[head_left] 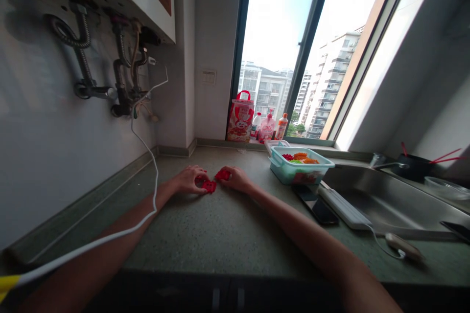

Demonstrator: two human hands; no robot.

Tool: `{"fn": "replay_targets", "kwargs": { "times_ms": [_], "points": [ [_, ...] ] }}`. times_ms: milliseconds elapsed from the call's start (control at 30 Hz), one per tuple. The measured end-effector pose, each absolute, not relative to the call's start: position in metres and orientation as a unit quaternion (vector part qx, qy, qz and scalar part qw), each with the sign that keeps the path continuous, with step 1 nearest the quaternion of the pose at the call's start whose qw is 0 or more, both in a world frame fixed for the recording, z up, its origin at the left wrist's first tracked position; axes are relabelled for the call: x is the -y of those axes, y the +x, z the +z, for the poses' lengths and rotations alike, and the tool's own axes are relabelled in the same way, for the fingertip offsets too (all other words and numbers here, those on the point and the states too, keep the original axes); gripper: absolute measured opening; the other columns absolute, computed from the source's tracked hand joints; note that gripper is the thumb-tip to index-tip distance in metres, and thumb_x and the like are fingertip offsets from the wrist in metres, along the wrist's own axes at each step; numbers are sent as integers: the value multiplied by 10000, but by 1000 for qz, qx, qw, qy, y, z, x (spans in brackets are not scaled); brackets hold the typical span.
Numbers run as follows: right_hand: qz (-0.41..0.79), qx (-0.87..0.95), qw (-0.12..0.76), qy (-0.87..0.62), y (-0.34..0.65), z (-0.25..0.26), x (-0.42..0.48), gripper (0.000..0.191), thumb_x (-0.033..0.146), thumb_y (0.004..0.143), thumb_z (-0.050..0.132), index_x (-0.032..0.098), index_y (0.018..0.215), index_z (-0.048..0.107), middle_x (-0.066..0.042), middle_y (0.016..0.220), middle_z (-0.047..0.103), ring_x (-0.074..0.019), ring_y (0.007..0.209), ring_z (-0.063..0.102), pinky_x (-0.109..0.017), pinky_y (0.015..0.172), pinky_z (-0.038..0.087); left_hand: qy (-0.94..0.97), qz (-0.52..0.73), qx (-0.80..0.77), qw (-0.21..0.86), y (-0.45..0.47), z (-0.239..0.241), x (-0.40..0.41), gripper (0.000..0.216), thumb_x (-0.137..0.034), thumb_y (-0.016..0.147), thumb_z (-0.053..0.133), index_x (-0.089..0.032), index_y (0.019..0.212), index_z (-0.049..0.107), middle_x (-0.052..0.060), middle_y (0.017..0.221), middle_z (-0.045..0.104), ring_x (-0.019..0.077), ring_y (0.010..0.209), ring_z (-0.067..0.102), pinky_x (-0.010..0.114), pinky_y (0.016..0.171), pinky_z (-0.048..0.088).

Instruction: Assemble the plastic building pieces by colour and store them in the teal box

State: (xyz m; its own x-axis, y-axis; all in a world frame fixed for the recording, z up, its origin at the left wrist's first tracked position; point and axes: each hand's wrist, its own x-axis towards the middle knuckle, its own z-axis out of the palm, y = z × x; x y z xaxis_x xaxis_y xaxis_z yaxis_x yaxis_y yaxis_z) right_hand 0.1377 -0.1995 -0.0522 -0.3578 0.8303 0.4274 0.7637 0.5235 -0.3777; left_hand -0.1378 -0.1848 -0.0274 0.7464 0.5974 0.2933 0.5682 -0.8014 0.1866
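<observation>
My left hand (pixel 189 179) rests low over the countertop, its fingers curled round a small red plastic piece (pixel 209 186) with gaps in its shape. Just to the right, my right hand (pixel 237 179) pinches another red piece (pixel 222 175) between thumb and fingers. The two pieces are close together, and their exact kind is too small to make out. To the right of both hands stands a light blue plastic box (pixel 293 174), open, with red, green and orange pieces (pixel 299 157) heaped in it. Its pale lid (pixel 276 146) appears behind it.
A white cable (pixel 156 171) crosses in front of my left forearm. Beside the box lie a dark phone (pixel 325 212) and a white power strip (pixel 343 207), left of the steel sink (pixel 374 205). Bottles (pixel 267 128) and a red bag (pixel 240 121) stand on the sill. Pipes (pixel 119 73) hang at left.
</observation>
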Motion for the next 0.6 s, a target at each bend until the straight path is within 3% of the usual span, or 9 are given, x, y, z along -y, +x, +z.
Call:
{"fn": "replay_targets", "kwargs": {
  "times_ms": [200,467,600],
  "points": [
    [69,819,307,-480,198,-56,238,309,262,800,767,238,1109,772,-38,1019,787,-192,870,705,-308,856,542,941,170,-290,47,-109,-24,209,406,-552,749,807,-245,1014,785,58,1013,734,269,1012,652,377,950,447],
    [120,838,380,-374,190,-33,274,411,273,825,773,243,1234,739,-57,1133,773,-214,999,687,-336,886,557,943,177,-273,69,-71,-36,226,430,-573,774,794,-230,1032,761,58,1032,708,272,1015,644,361,935,453],
    [72,862,343,-365,177,-37,275,441,249,802,818,257,1236,743,-61,1093,777,-227,998,678,-365,934,529,946,178,-260,69,-81,-30,221,682,-684,687,841,-223,1173,709,81,1096,697,299,1050,638,380,947,464]
  ]
}}
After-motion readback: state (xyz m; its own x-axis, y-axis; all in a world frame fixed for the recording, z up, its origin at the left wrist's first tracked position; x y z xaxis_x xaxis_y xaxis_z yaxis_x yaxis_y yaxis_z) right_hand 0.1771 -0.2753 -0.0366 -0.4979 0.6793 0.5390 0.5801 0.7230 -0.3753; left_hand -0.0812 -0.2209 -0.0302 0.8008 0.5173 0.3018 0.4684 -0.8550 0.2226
